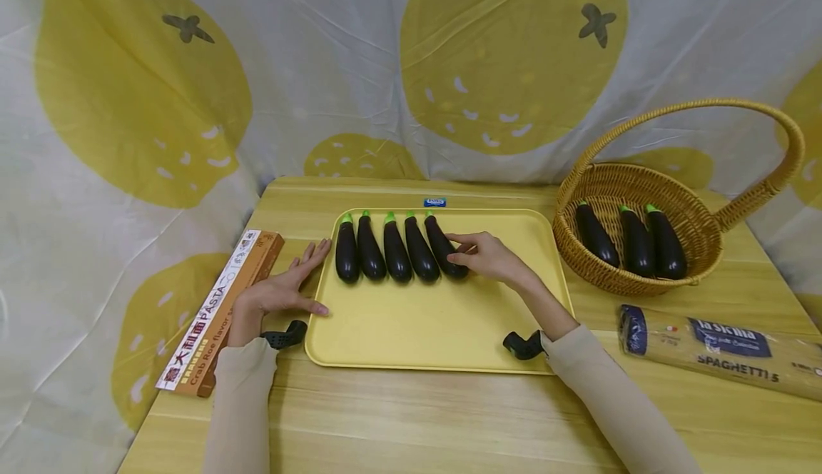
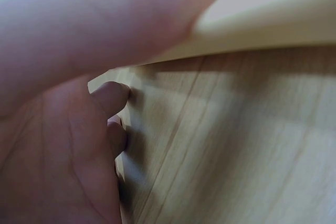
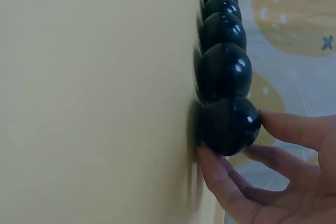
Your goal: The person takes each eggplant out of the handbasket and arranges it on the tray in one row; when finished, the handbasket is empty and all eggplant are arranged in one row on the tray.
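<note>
a white cloth (image 1: 334, 53) printed with yellow lemons hangs behind the table and down past its left edge. the wooden table (image 1: 411, 417) bears everything here. my yellow tray (image 1: 411, 324) lies at its middle, its far edge toward the table's far edge. the wicker basket (image 1: 642, 285), its handle arching overhead, stands toward the table's far right corner, just beside the tray's right edge. nearer me, by the table's right edge, lies a spaghetti packet (image 1: 726, 349); a brown and white pasta box (image 1: 221, 310) slants along the table's left edge.

my left hand (image 1: 279, 292) is spread at the tray's left edge, thumb over the rim, fingers outside it. my right hand (image 1: 491, 256) pinches the rounded end of one eggplant (image 1: 443, 244), thumb on one side and fingers on the other; this is the rightmost of the row in the tray. four more eggplants (image 1: 396, 251) line up from there to the tray's far left corner, green stems toward its far edge. three others lie inside the basket. a tiny blue wrapper (image 1: 434, 203) sits between the tray's far edge and the table's.
</note>
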A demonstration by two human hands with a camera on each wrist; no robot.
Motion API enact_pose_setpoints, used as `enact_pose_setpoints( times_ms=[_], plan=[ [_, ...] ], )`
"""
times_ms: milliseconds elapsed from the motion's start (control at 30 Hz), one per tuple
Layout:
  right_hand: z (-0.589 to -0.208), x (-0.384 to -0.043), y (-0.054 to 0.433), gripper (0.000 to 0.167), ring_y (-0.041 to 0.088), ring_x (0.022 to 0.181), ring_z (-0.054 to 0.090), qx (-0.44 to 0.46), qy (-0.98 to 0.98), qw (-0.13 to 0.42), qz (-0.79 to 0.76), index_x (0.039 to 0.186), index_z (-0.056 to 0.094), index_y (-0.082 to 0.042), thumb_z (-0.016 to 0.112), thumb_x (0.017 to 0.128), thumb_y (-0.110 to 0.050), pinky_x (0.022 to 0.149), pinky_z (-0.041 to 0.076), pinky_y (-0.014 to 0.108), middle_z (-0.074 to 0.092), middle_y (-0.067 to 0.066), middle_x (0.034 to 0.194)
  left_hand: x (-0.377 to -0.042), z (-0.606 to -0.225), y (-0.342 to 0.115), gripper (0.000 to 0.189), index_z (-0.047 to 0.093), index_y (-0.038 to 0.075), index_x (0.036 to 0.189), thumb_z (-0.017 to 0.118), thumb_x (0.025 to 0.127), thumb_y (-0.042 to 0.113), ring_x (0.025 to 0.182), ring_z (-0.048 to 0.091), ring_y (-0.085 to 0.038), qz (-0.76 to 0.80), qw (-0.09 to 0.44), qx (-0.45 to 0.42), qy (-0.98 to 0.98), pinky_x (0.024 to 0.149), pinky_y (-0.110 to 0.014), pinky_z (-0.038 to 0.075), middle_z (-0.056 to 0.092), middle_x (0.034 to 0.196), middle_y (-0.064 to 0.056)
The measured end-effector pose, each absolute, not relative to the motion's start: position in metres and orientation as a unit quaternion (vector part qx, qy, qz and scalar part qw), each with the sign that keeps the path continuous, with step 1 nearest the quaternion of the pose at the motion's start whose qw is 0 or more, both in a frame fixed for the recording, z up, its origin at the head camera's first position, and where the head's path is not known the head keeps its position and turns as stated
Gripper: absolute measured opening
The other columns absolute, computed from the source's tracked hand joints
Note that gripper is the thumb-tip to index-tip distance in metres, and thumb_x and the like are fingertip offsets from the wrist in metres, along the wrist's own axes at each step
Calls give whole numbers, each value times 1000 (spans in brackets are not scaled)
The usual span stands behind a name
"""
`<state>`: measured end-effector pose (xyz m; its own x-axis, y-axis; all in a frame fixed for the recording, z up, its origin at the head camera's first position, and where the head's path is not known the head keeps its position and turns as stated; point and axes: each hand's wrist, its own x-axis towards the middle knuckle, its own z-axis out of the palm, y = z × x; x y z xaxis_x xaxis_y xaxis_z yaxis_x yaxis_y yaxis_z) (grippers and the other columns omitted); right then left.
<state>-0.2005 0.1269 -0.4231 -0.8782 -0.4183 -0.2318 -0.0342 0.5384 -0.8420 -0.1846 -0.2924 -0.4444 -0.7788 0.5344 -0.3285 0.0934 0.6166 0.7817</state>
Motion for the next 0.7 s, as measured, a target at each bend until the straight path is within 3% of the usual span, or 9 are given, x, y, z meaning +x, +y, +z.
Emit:
enact_pose_setpoints(
  times_ms=[133,267,500,700],
  plan=[
    [-425,-201,128,56,19,85,63,-132,850,211,-464,155,49,-12,64,103,-22,70,51,28,70,18,116,-185,-443,-291,131,-9,18,167,90,81,25,150,-30,-54,395,276,189,856,117,-77,-17,-29,168,-24],
    [-425,-201,126,56,20,89,66,-133,851,209,-464,155,49,-12,64,103,-23,71,52,28,71,18,117,-185,-442,-291,132,-10,19,167,90,81,24,149,-32,-55,401,279,185,853,116,-77,-18,-30,167,-23],
    [-422,-198,132,60,28,106,69,-142,855,211,-452,159,42,-14,62,104,-29,81,58,33,68,19,126,-185,-443,-292,131,-9,19,167,89,81,24,150,-32,-54,400,277,190,853,116,-77,-19,-30,167,-22],
    [-413,-193,156,60,37,127,60,-172,860,196,-439,160,42,-14,61,105,-30,94,58,46,63,21,137,-184,-444,-292,131,-9,19,167,89,81,23,150,-33,-53,404,281,187,850,116,-77,-19,-30,168,-21]
  ],
)
